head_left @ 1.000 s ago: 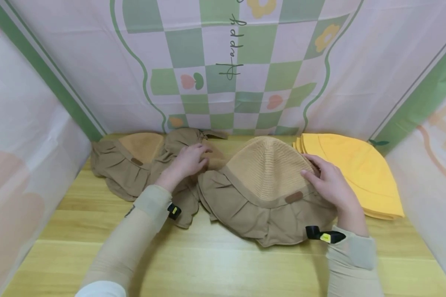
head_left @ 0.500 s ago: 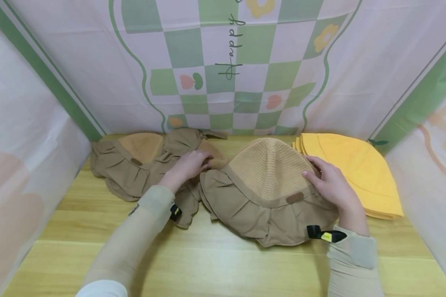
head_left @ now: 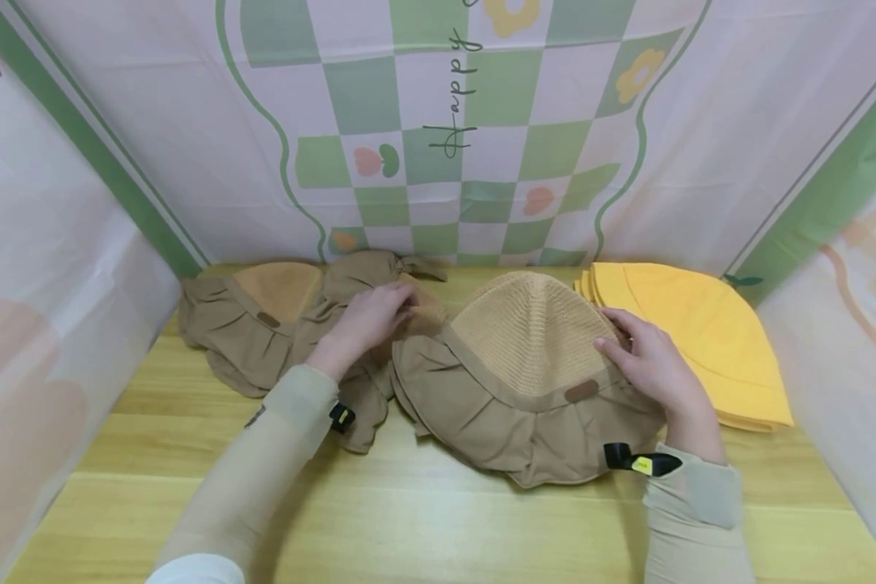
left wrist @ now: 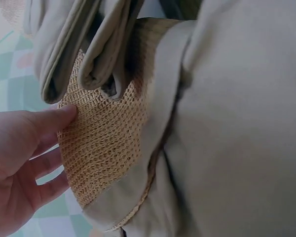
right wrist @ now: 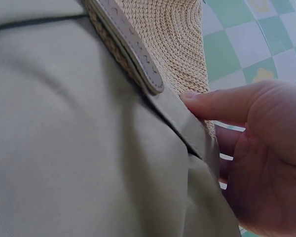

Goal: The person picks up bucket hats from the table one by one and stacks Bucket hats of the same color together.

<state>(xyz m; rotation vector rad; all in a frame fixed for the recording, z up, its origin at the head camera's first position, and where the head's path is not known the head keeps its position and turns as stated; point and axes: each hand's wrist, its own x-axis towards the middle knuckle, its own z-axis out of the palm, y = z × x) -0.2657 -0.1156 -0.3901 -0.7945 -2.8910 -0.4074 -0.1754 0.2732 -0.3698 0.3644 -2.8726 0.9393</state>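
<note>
A sun hat with a woven straw crown and a pleated khaki brim (head_left: 529, 341) lies folded at the middle of the table. My right hand (head_left: 653, 357) pinches the right edge of its crown; the right wrist view shows the thumb on the straw (right wrist: 167, 44) beside a brown leather tag (right wrist: 133, 49), fingers behind. Left of it, a second khaki sun hat (head_left: 361, 270) lies crumpled, partly covered by my left hand (head_left: 368, 320). In the left wrist view that hand pinches the edge of a woven crown (left wrist: 108, 138), thumb in front and fingers behind.
Another khaki sun hat (head_left: 281, 290) lies at the far left, against the second one. A stack of yellow hats (head_left: 701, 341) sits at the right, behind my right hand. Printed cloth (head_left: 431, 89) hangs at the back and sides of the wooden table (head_left: 409, 527).
My left hand dipped slightly right and down, then moved back up a little at the second hat. The hat at the middle shifted very slightly right; my right hand keeps its hold.
</note>
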